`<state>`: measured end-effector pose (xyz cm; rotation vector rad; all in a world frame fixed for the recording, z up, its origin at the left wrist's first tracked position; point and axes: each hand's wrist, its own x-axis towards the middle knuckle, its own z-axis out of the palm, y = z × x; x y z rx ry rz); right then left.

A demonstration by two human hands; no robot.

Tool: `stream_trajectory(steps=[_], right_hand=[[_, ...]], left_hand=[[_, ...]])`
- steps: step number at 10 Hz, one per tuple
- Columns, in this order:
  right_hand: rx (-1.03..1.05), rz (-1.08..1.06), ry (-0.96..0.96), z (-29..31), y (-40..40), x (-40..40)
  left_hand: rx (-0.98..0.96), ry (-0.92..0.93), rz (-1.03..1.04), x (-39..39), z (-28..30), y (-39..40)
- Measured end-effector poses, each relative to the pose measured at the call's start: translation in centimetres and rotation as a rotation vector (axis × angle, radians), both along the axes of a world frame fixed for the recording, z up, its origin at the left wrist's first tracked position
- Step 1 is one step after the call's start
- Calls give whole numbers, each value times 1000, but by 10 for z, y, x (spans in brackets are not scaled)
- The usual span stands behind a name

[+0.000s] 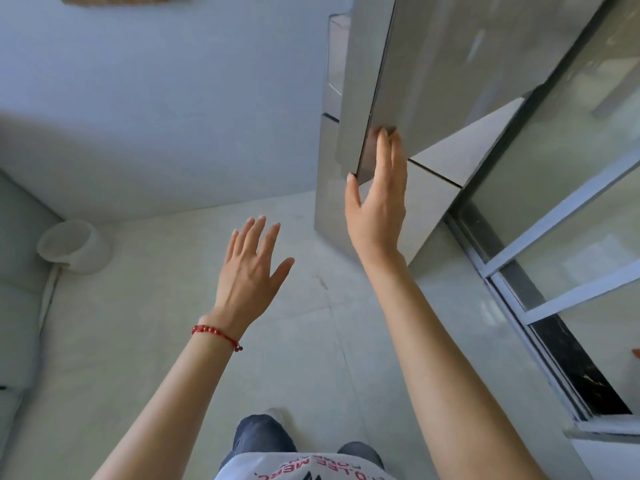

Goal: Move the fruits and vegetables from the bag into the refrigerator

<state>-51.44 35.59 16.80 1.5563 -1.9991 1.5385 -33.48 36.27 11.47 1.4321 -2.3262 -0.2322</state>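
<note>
A tall grey refrigerator stands ahead on the right. Its upper door is ajar, and door shelves show behind its left edge. My right hand lies flat against the lower corner of that door, fingers straight and thumb spread to the left. My left hand, with a red bead bracelet at the wrist, hovers open over the floor, touching nothing. No bag, fruit or vegetable is in sight.
A white bin sits on the floor at the left by a pale wall. A glass sliding door with a dark threshold runs along the right. Light floor tiles stretch between them.
</note>
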Motion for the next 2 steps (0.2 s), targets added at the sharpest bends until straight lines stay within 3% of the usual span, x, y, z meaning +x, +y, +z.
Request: stream_trajectory(steps=[2], right_hand=[[118,91,-6,-4,-40,18]], left_hand=[[-1,4,-17,36,3,-52]])
